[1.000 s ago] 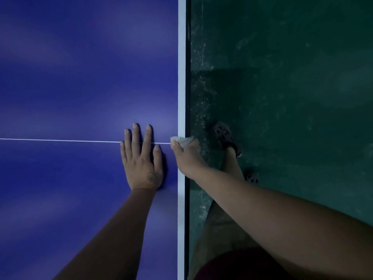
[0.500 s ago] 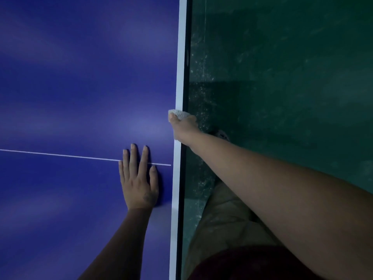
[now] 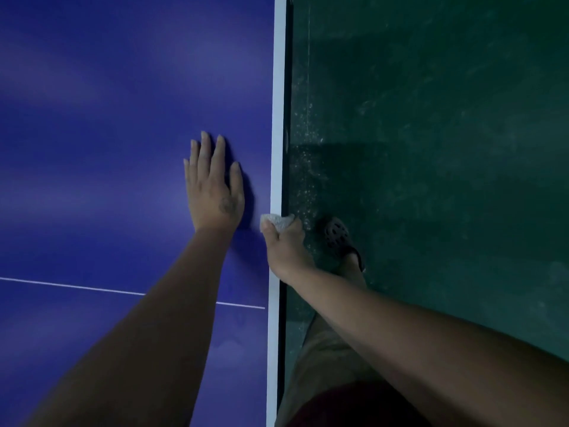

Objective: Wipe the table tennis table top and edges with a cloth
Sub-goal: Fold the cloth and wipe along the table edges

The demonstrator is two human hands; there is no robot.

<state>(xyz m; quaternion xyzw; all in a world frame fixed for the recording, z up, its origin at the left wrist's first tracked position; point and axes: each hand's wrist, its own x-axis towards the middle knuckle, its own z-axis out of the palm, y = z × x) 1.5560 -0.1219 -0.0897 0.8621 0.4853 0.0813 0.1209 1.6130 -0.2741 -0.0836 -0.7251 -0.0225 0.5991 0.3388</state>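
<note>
Blue table top (image 3: 107, 149), white edge (image 3: 278, 103), dark green floor (image 3: 431, 134); left hand (image 3: 212, 192) flat, right hand (image 3: 284, 248) tight round cloth (image 3: 277, 221).

1 dark perforated rubber clog (image 3: 337, 235) stands on a dull green, scuffed floor (image 3: 446, 149). Pale dusty specks (image 3: 303, 167) lie scattered on the floor beyond the clog. Nearer than the clog shows a khaki cloth trouser leg (image 3: 323, 359), and nearer still a maroon garment hem (image 3: 348, 408).

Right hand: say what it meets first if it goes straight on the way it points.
Nothing, as far as the picture shows: the right hand, gripping the cloth, points along the white edge, bare up to the frame's top.
</note>
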